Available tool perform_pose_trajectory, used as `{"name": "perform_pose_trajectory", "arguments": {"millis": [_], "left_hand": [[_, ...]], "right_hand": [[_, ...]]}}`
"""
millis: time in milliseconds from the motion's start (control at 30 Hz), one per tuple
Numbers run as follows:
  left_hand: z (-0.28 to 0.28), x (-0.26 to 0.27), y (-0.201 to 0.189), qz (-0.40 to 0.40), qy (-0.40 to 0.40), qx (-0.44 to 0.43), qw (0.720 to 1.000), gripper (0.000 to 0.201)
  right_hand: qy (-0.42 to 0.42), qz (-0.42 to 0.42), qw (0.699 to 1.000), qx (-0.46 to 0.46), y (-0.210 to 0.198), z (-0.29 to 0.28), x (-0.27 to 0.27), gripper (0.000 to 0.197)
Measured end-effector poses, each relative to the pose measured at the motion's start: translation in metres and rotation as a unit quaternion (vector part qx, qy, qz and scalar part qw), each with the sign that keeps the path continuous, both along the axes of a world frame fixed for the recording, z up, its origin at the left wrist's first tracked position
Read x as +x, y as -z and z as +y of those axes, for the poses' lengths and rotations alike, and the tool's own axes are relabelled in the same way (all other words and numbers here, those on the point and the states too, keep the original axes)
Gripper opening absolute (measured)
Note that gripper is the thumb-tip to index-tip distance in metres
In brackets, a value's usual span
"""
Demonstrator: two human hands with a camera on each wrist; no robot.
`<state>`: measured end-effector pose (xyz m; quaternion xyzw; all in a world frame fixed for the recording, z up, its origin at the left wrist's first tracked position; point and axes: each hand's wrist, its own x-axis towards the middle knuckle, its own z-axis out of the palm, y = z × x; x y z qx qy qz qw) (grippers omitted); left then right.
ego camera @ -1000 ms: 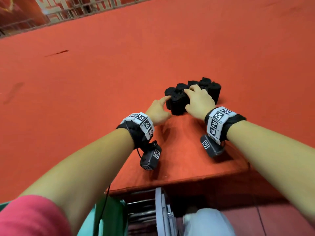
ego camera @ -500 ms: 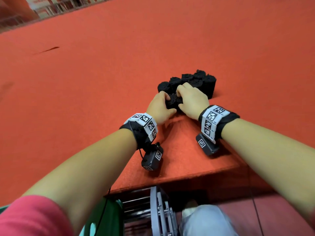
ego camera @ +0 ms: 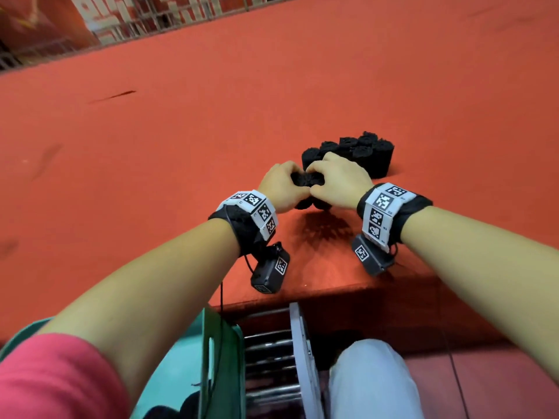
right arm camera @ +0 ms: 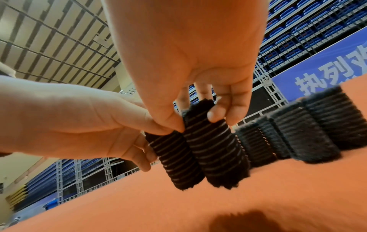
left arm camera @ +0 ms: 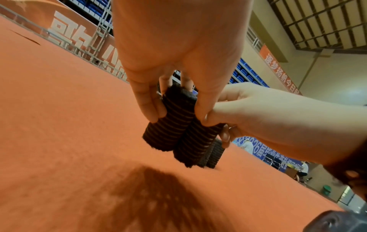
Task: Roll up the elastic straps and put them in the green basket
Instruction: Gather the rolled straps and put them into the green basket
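Two rolled black elastic straps [ego camera: 307,180] are held side by side just above the red table [ego camera: 181,146]. My left hand [ego camera: 284,189] grips the left roll [left arm camera: 168,124] between thumb and fingers. Next to it, the right roll [right arm camera: 214,150] is pinched near its top by my right hand [ego camera: 335,179]. Several more rolled straps [ego camera: 357,152] stand in a tight cluster on the table just beyond my hands. The green basket [ego camera: 222,352] sits below the table's near edge at my lower left, partly hidden by my left arm.
A metal frame with bars [ego camera: 299,358] stands under the table edge beside the basket. My knee [ego camera: 372,382] is at the bottom. Railings and banners [ego camera: 136,16] line the table's far side. Wide red surface lies left and right of the cluster.
My hands have moved from the top and side of the cluster to grip two rolls. They have pulled them toward me, off the table. The view has shifted slightly.
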<state>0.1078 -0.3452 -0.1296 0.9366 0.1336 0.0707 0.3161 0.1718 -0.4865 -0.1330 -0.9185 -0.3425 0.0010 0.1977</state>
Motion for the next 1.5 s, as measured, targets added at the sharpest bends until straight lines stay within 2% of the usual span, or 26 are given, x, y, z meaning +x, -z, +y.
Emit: {"name": "perform_pose_trajectory", "arguments": {"millis": [200, 400, 767, 900, 1067, 1300, 1500], "left_hand": [[0.026, -0.085, -0.053, 0.065, 0.01, -0.016, 0.998, 0.027], [0.054, -0.176, -0.09, 0.101, 0.006, 0.001, 0.995, 0.021], [0.112, -0.318, -0.123, 0.145, -0.033, -0.015, 0.989, 0.019], [0.134, -0.351, -0.118, 0.181, -0.046, 0.0, 0.982, 0.017], [0.158, -0.374, -0.097, 0.235, -0.058, -0.015, 0.97, 0.02], [0.181, -0.374, -0.056, 0.332, -0.041, -0.042, 0.941, 0.029], [0.191, -0.366, -0.021, 0.401, -0.019, -0.063, 0.914, 0.028]], "right_hand": [[-0.065, 0.01, 0.998, -0.016, -0.048, 0.024, -0.078, 0.02], [-0.13, 0.036, 0.99, -0.031, -0.075, 0.057, -0.158, 0.01], [-0.215, 0.089, 0.972, -0.041, -0.111, 0.113, -0.287, 0.019], [-0.241, 0.112, 0.962, -0.068, -0.108, 0.139, -0.32, 0.021], [-0.258, 0.179, 0.943, -0.109, -0.088, 0.169, -0.341, 0.027], [-0.273, 0.244, 0.915, -0.173, -0.056, 0.197, -0.349, 0.021], [-0.295, 0.237, 0.899, -0.219, -0.028, 0.213, -0.347, 0.02]]}}
